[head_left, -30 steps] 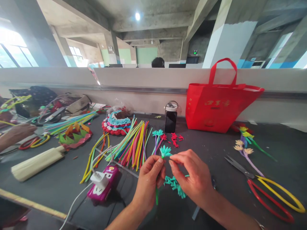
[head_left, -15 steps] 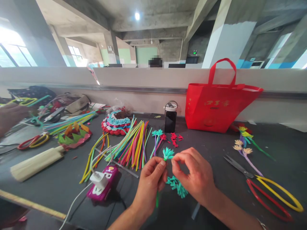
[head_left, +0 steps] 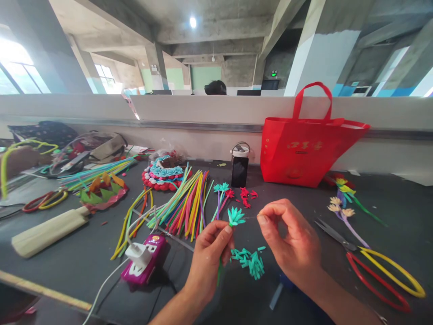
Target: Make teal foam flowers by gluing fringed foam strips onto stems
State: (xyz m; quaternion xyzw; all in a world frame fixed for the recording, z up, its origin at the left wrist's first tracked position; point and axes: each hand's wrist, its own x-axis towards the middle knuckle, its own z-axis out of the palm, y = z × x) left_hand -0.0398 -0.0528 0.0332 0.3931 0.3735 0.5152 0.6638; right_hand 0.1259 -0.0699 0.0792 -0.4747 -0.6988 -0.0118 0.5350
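My left hand point(head_left: 213, 246) pinches a teal pipe-cleaner flower point(head_left: 236, 217) just under its petals. The flower stands upright, and its green stem point(head_left: 219, 271) shows below the fingers. To the right, apart from the flower, my right hand point(head_left: 292, 234) is closed in a pinch of thumb and forefinger. A thin pale strand point(head_left: 251, 218) runs from the flower to those fingertips; its material is too fine to tell. Beneath the hands lies a pile of short teal pipe-cleaner pieces point(head_left: 252, 263). Small finished teal flowers point(head_left: 221, 187) and a red flower point(head_left: 230, 193) lie behind.
Scissors point(head_left: 355, 248) lie at right near beige flowers point(head_left: 341, 207). A red bag point(head_left: 311, 151) and a bottle with a black phone point(head_left: 240, 169) stand behind. Colored pipe cleaners point(head_left: 189, 203) and a purple power strip point(head_left: 145, 262) are left. Another person's hand point(head_left: 22, 160) is far left.
My right hand has moved right, away from the flower, and the thin strand now shows stretched between them. My left hand keeps its hold. The other person's hand at far left has shifted.
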